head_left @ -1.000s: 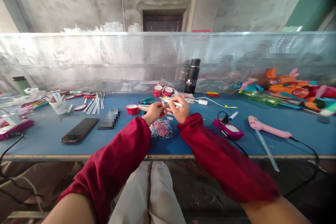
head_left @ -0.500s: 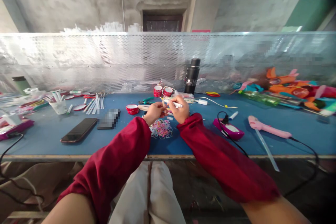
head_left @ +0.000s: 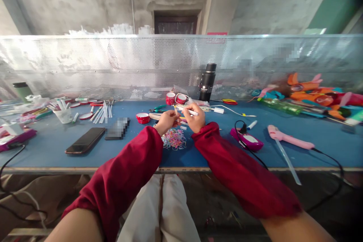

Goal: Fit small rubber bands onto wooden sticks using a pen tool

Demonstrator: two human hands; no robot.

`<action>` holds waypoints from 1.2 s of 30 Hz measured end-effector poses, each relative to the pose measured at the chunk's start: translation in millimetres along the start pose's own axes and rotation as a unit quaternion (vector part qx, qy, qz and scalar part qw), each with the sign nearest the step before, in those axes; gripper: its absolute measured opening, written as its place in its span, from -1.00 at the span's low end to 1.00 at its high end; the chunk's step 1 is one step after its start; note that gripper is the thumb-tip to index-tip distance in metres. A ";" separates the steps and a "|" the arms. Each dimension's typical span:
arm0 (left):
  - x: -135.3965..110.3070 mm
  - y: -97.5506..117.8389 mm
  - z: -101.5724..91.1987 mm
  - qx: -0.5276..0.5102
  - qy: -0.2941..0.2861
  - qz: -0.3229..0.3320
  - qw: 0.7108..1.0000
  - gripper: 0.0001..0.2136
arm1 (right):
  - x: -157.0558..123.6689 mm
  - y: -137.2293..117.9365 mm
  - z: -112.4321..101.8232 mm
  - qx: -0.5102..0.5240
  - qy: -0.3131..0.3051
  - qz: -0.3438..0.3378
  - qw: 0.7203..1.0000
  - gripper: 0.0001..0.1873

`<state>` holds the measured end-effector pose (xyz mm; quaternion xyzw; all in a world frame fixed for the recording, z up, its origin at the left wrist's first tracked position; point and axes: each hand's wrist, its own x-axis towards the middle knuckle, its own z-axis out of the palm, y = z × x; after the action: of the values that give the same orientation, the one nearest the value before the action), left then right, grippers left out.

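Note:
My right hand (head_left: 197, 119) is closed around a white marker pen (head_left: 194, 113), its barrel lying across the fingers. Close by on the left, my left hand (head_left: 167, 121) pinches a small pale strip (head_left: 176, 111) upright between thumb and fingers. What exactly the strip is, I cannot make out. The pen's tip end points toward the strip, but whether they touch is too small to see. Below both hands lies a heap of small coloured rubber bands (head_left: 176, 140) on the blue table (head_left: 193, 155). Red-rimmed round pieces (head_left: 142, 118) are stacked left of my left hand.
Two phones (head_left: 85, 140) lie to the left, near a white cup of sticks (head_left: 62, 115). On the right are a purple power strip (head_left: 249, 140) and a pink glue gun (head_left: 292, 138) with its cord. A black flask (head_left: 208, 83) stands at the back.
My right hand and the pen have shifted very slightly to the right. My left hand stays in almost the same place, still pinching the strip.

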<state>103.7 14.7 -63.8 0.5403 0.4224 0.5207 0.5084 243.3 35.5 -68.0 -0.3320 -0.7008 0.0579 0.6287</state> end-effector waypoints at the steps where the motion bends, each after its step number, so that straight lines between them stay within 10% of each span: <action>1: -0.2 0.1 0.0 0.001 0.000 0.000 1.000 -0.85 | -0.2 0.0 0.1 0.001 0.000 0.001 1.000 -0.88; 36: -2.2 2.9 -0.2 0.009 0.001 0.010 1.000 -0.89 | 0.1 -4.3 -1.4 0.012 -0.017 -0.010 1.000 -0.88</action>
<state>103.1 12.2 -61.3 0.5487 0.4223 0.5228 0.4973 242.8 31.7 -65.5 -0.3160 -0.7143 0.0660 0.6210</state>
